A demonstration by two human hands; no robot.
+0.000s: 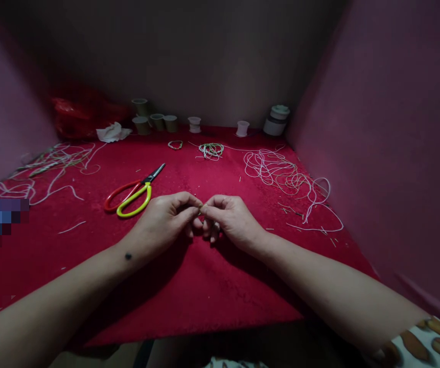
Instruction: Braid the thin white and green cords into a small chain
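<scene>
At the near middle of a red, cloth-covered bench, side by side: bare left hand and bare right hand, meeting at the fingertips. On each, fingers pinched together, thumb against forefinger, apparently clamped on one tiny yellowish piece. Location of that piece: right at the join of the two pinches, mostly hidden, too small to identify. Remaining fingers loosely curled below; impossible to tell whether gripping anything.

Step in hand, by judgement: fine fingertip work on that piece. For good results, pinch lightly but firmly, close to the working point. Steady with one hand, adjust in small moves with the other. Work low over the cloth, out of the hands' own shadow where possible. Likely trouble: easy to drop, hard to spot among short pale cut ends. Mind the steel scissors with one red and one yellow loop handle, lying just beside the left hand, blades pointing away. Avoid snagging the loose tangle of pale thin cord beyond the right forearm.

Writing: none readable. No legible lettering on the white lidded jar with dark band, nor on the small white spool near it. No brand visible on the scissors.
</scene>
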